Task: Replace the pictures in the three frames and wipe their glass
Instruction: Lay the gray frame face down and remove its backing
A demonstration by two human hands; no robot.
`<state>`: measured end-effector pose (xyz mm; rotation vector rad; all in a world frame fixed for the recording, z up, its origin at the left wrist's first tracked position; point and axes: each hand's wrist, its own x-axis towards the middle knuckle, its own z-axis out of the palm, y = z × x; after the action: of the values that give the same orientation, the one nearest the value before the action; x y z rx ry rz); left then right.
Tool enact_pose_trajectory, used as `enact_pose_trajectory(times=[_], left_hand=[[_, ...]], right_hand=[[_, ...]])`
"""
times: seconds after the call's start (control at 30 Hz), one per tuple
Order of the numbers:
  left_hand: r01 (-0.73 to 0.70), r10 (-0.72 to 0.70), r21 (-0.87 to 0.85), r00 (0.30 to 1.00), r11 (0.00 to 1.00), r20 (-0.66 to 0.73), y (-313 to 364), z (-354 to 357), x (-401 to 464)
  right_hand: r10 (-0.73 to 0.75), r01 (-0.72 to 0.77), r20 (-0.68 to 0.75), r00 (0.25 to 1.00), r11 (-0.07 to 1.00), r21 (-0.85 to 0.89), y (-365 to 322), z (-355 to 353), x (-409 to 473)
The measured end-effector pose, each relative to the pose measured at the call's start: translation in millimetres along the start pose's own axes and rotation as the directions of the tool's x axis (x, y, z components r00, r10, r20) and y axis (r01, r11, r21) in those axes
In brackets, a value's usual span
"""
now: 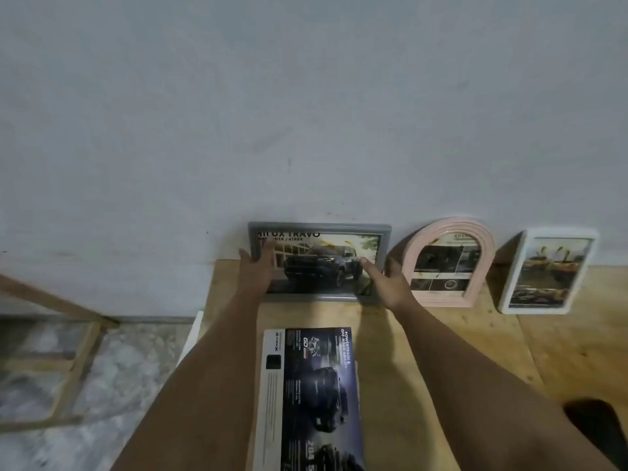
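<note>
Three picture frames lean against the wall at the back of a wooden table [475, 351]. The grey rectangular frame [319, 227] on the left holds a picture of a dark truck. My left hand [256, 270] lies with straight fingers over its left side. My right hand [384, 283] reaches to its lower right corner, fingers extended and touching the glass. A pink arched frame [448, 263] stands in the middle and a white rectangular frame [550, 270] on the right. A dark car brochure [312, 399] lies flat on the table between my forearms.
A pale wall [306, 113] rises right behind the frames. Left of the table, a wooden stand [68, 351] sits on a mottled floor. A dark object [598, 433] shows at the lower right edge of the table.
</note>
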<state>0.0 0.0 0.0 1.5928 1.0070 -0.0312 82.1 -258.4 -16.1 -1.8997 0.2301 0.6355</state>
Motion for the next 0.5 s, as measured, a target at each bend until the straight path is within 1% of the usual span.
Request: enact_pose_trajectory(times=[0.1, 0.17, 0.2, 0.3, 0.37, 0.43, 0.5], left_hand=[[-0.010, 0.012, -0.086, 1.000, 0.996, 0.017, -3, 2, 8], [-0.018, 0.017, -0.112, 1.000, 0.994, -0.007, -16, 2, 21], [-0.005, 0.003, -0.106, 1.000, 0.994, -0.012, -11, 2, 13], [-0.042, 0.040, -0.119, 0.999, 0.992, -0.017, 5, -2, -13], [-0.048, 0.045, -0.172, 0.999, 0.984, -0.021, 4, -8, -21], [-0.050, 0.053, -0.232, 0.999, 0.972, 0.008, -3, -17, -29], [-0.078, 0.103, -0.257, 0.991, 0.963, 0.087, -11, -25, -42]], right_hand=[[-0.006, 0.006, 0.001, 1.000, 1.000, 0.026, 1, -1, 2], [-0.009, 0.009, 0.007, 1.000, 0.999, 0.033, 2, 0, 0], [-0.012, 0.012, 0.002, 1.000, 1.000, 0.021, 2, 0, -1], [-0.039, 0.039, -0.001, 0.999, 0.999, -0.001, 2, -2, -11], [-0.057, 0.057, -0.012, 0.998, 0.998, -0.007, 0, -2, -25], [-0.051, 0.052, -0.039, 0.998, 0.998, 0.043, -5, -3, -44], [-0.008, 0.019, -0.078, 0.997, 0.989, 0.149, -10, -7, -69]])
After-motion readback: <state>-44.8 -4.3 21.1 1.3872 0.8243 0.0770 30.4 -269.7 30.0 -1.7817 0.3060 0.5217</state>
